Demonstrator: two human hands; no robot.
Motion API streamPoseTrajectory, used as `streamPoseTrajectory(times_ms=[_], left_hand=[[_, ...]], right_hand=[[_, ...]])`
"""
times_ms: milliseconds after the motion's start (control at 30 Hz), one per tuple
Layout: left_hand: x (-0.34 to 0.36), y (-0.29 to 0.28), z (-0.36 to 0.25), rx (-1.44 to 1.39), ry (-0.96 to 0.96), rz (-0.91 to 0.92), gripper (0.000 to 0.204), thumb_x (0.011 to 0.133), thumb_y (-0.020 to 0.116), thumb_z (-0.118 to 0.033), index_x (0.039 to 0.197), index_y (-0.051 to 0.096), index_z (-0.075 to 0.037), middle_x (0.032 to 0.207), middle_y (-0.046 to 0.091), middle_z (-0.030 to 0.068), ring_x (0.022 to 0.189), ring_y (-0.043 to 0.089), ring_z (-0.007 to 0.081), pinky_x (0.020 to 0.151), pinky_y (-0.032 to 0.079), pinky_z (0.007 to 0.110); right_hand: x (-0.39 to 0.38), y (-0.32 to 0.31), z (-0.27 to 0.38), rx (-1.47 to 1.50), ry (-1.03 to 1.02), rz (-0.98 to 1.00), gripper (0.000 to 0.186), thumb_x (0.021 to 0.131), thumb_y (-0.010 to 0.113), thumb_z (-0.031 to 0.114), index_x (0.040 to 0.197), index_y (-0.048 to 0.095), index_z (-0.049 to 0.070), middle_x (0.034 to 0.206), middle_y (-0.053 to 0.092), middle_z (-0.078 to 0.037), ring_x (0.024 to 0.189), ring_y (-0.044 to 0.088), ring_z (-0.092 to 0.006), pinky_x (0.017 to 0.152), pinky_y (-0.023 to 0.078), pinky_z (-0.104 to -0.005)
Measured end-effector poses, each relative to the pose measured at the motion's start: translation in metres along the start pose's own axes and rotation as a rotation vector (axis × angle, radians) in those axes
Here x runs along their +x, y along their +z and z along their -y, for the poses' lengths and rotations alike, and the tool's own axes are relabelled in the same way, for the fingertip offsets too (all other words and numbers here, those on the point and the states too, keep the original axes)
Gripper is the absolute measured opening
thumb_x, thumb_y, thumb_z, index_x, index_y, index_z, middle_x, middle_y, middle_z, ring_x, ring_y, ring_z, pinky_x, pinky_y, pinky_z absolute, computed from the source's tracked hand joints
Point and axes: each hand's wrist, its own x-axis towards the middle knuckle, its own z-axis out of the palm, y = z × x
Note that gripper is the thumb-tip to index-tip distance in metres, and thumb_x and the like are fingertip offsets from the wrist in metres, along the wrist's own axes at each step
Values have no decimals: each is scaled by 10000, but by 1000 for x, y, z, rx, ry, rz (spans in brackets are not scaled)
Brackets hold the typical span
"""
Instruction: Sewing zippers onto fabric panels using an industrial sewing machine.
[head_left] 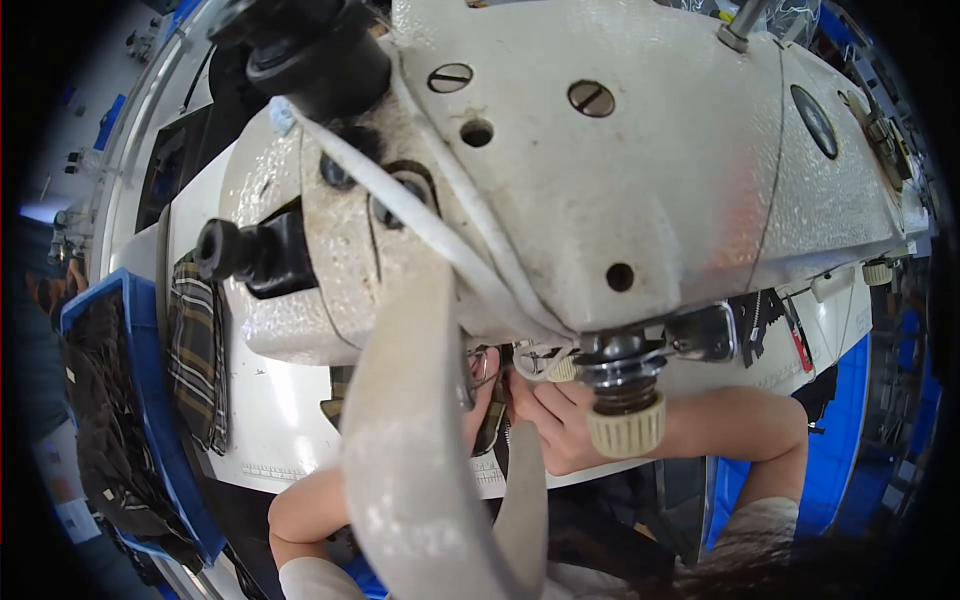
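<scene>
A large cream sewing machine (640,190) fills the upper view and covers much of the work. Below it, my left hand (484,385) lies along a piece of dark olive fabric (488,428); a pale curved bar (410,430) on the machine hides most of its fingers. My right hand (555,420) is closed, its fingers curled at the edge of a black zipper (505,450) with metal teeth. Both hands are close together near the needle area, which is mostly hidden. More of the fabric shows left of the bar.
On the white table (290,420), folded plaid fabric (197,350) lies at the left edge. Beyond it stands a blue bin (150,400) of dark cloth pieces. At the right lie another black zipper (760,325) and a red-handled tool (800,345).
</scene>
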Motion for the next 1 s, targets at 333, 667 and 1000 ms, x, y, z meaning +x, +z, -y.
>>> streamPoseTrajectory(times_ms=[333, 667, 1000], left_hand=[[8, 0, 3, -32, 228, -22, 530, 540, 648, 67, 1068, 604, 69, 986, 535, 145, 727, 600, 291, 589, 500, 359], [6, 3, 0, -73, 111, 28, 565, 540, 674, 43, 1098, 589, 23, 1039, 514, 131, 757, 591, 295, 617, 504, 352], [21, 11, 31, -174, 73, -88, 350, 667, 678, -33, 1011, 622, -2, 902, 582, 161, 732, 616, 284, 617, 499, 348]], right_hand=[[-4, 0, 4, 3, -17, 28, 168, 660, 586, 158, 699, 633, 2, 794, 667, -157, 604, 532, -137, 496, 328, -219], [-2, 7, 11, 68, 97, -58, 138, 649, 598, 149, 670, 606, 13, 783, 652, -149, 591, 508, -134, 489, 323, -228], [4, 13, -19, -66, 22, 101, 134, 579, 602, 176, 584, 497, 92, 638, 535, -30, 632, 529, -169, 516, 381, -267]])
